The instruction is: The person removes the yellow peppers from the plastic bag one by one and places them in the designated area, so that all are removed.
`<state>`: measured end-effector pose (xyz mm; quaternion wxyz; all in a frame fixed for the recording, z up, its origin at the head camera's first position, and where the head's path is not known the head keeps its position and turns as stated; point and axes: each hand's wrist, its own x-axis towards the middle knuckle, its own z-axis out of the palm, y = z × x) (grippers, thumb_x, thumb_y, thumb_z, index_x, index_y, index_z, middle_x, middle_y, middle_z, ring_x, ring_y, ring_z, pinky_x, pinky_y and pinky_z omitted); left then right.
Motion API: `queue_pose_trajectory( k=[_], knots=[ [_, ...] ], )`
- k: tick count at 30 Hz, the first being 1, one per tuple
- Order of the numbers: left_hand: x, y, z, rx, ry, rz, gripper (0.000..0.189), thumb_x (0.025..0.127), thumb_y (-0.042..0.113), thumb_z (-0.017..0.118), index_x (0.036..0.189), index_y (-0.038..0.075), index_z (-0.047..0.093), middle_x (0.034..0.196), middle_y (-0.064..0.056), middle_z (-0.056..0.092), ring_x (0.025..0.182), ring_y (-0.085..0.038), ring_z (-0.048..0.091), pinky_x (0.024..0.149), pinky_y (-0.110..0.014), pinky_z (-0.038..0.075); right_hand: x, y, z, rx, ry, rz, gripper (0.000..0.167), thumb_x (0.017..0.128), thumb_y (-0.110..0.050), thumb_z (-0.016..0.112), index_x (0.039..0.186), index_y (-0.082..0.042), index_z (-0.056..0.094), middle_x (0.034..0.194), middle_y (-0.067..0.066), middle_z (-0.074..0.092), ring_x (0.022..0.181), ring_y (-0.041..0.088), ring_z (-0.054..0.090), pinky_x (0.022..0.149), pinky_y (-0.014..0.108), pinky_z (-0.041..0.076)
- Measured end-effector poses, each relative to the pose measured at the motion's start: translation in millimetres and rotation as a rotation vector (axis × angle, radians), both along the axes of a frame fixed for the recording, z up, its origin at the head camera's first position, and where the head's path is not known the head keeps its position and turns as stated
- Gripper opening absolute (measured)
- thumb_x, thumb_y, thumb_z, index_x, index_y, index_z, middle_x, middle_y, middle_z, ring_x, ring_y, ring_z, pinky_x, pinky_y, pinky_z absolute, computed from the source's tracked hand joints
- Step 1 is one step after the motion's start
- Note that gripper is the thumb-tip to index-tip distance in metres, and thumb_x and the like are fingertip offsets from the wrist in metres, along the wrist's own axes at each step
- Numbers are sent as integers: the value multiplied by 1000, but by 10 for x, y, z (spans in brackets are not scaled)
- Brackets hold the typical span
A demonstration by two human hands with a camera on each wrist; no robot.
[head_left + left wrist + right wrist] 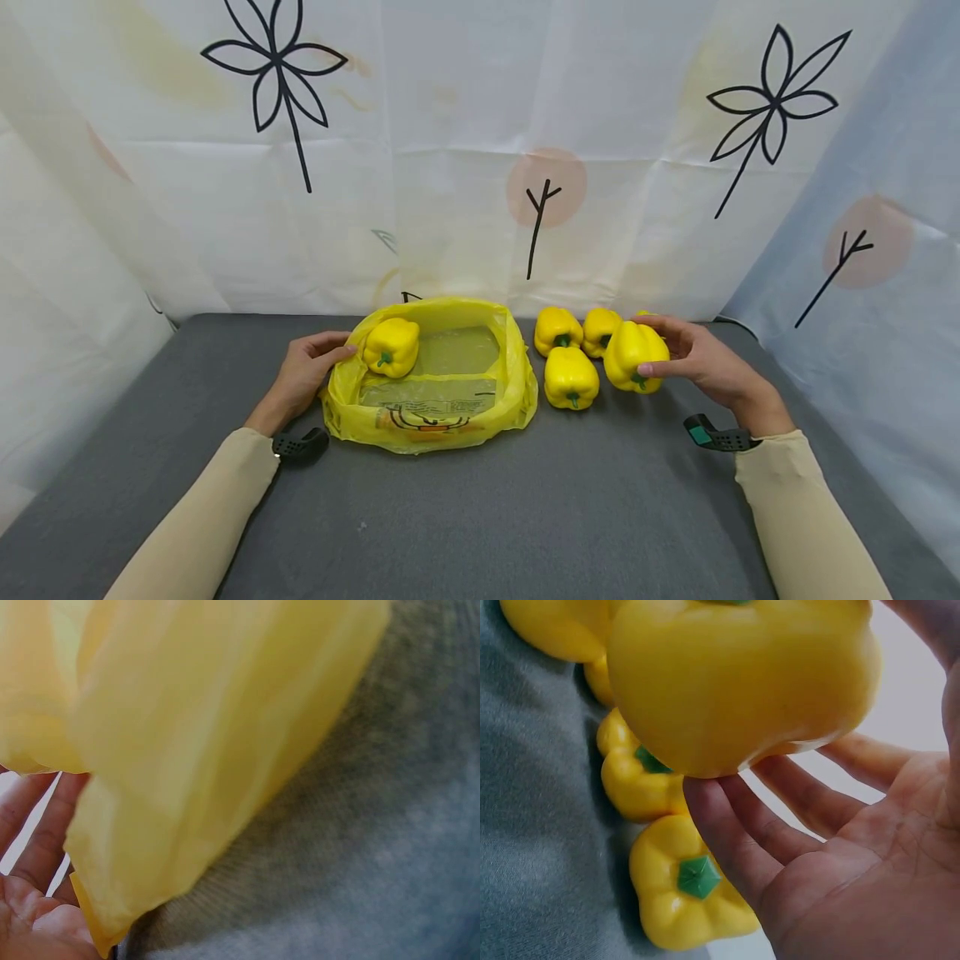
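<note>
A yellow plastic bag stands on the table with its mouth spread wide. Inside, at its left, lies one yellow bell pepper with a green stem. My left hand holds the bag's left rim, thumb at the edge; the plastic hides part of the fingers in the left wrist view. To the right of the bag, my right hand grips another bell pepper between thumb and fingers. That pepper appears raised above its neighbours in the right wrist view.
Several more yellow peppers are grouped between the bag and my right hand, one mostly hidden behind the held pepper. The grey tabletop stretches toward me. A printed white curtain hangs along the back edge.
</note>
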<state>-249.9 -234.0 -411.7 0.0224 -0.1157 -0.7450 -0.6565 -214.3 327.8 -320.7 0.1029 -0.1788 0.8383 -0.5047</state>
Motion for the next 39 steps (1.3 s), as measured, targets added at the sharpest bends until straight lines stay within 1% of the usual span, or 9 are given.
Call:
queue_pose_trajectory(
  k=[4, 11, 17, 20, 24, 26, 28, 34, 39],
  knots=[
    [0, 8, 8, 1, 0, 3, 39, 101, 17, 66, 131, -8, 63, 107, 12, 70, 96, -8, 67, 80, -23, 58, -10, 22, -27, 41, -22, 19, 76, 94, -9, 73, 158, -2, 31, 155, 21, 36, 122, 12, 52, 93, 22, 50],
    [7, 12, 33, 18, 0, 1, 42, 101, 14, 65, 133, -13, 58, 107, 12, 70, 96, -8, 67, 80, -22, 57, -42, 22, -80, 71, -44, 46, 79, 93, -12, 75, 158, -3, 31, 154, 21, 38, 132, 33, 46, 94, 25, 51],
    [24, 24, 59, 14, -8, -5, 46, 102, 15, 65, 136, -15, 55, 107, 13, 70, 97, -7, 67, 81, -22, 57, -68, 18, -138, 71, -72, 68, 78, 93, -11, 76, 157, -3, 33, 152, 21, 40, 130, 29, 48, 95, 27, 51],
    [25, 25, 63, 16, -12, -5, 46, 102, 15, 65, 136, -15, 55, 107, 13, 70, 97, -7, 67, 81, -23, 57, -79, 25, -168, 79, -80, 77, 78, 93, -12, 76, 157, -2, 33, 155, 22, 37, 134, 33, 45, 99, 33, 49],
    [20, 19, 55, 10, -14, -1, 47, 102, 15, 65, 136, -15, 55, 108, 13, 70, 98, -7, 66, 81, -22, 57, -93, 36, -211, 89, -97, 92, 77, 93, -13, 75, 157, -2, 33, 159, 23, 30, 141, 44, 35, 105, 48, 44],
    [16, 17, 52, 4, -16, 2, 47, 101, 16, 65, 136, -14, 55, 108, 14, 69, 98, -7, 66, 82, -22, 57, -102, 40, -237, 89, -108, 97, 76, 94, -13, 74, 157, -2, 33, 160, 24, 29, 142, 45, 32, 105, 51, 42],
    [15, 17, 52, 3, -18, 5, 47, 101, 16, 65, 136, -14, 55, 108, 14, 69, 98, -6, 66, 82, -22, 57, -113, 39, -259, 87, -117, 99, 76, 94, -13, 74, 156, -2, 34, 159, 24, 29, 141, 46, 33, 105, 50, 43],
    [17, 18, 54, 8, -16, 3, 47, 101, 15, 65, 136, -15, 55, 107, 13, 70, 98, -7, 66, 82, -22, 57, -127, 36, -291, 74, -125, 100, 75, 93, -12, 75, 155, -2, 35, 156, 23, 35, 137, 43, 39, 99, 36, 48],
    [9, 10, 42, 15, -15, -2, 45, 101, 14, 65, 135, -14, 56, 107, 13, 70, 98, -7, 66, 82, -22, 57, -120, 33, -285, 77, -118, 105, 75, 93, -13, 75, 156, -2, 35, 157, 23, 33, 138, 43, 38, 101, 40, 47]
  ],
)
